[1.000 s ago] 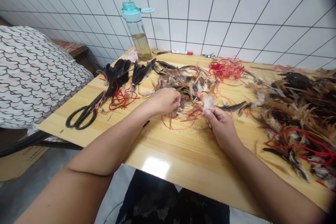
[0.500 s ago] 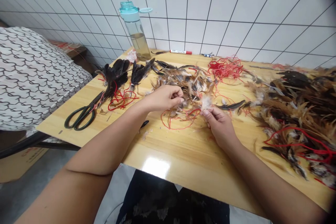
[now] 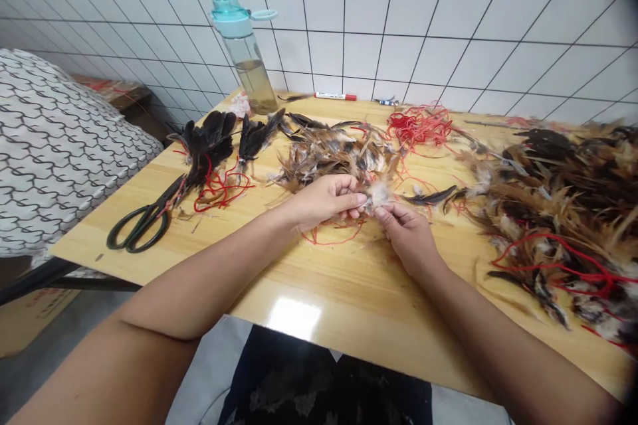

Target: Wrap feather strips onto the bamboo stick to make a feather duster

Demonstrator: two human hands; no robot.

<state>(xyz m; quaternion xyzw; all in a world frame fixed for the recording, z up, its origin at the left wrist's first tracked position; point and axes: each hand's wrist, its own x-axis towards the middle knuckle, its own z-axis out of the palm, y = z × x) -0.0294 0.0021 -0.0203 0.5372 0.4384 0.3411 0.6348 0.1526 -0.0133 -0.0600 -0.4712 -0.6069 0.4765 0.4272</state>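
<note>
A pale fluffy feather (image 3: 379,194) stands up from the fingertips of my right hand (image 3: 411,236), pinched between thumb and index finger. My left hand (image 3: 331,202) is closed in a pinch close beside it, with greyish feather down at its thumb tip. The two hands almost meet over the table. Just behind them lies a loose pile of brown and white feathers (image 3: 323,149). A loop of thin red string (image 3: 331,242) rests below my left hand, partly covered by it. To the right of my fingers is a dark feather (image 3: 431,198).
Black-handled scissors (image 3: 139,226) lie left near dark feather bunches (image 3: 209,136) and red string (image 3: 219,189). A water bottle (image 3: 254,76), a red-and-white marker (image 3: 335,96) and tangled red string (image 3: 419,125) are at the back. A large feather heap (image 3: 563,199) covers the right side.
My left hand has moved right, closing the gap to the feather in my right hand. The view has shifted slightly to the right.
</note>
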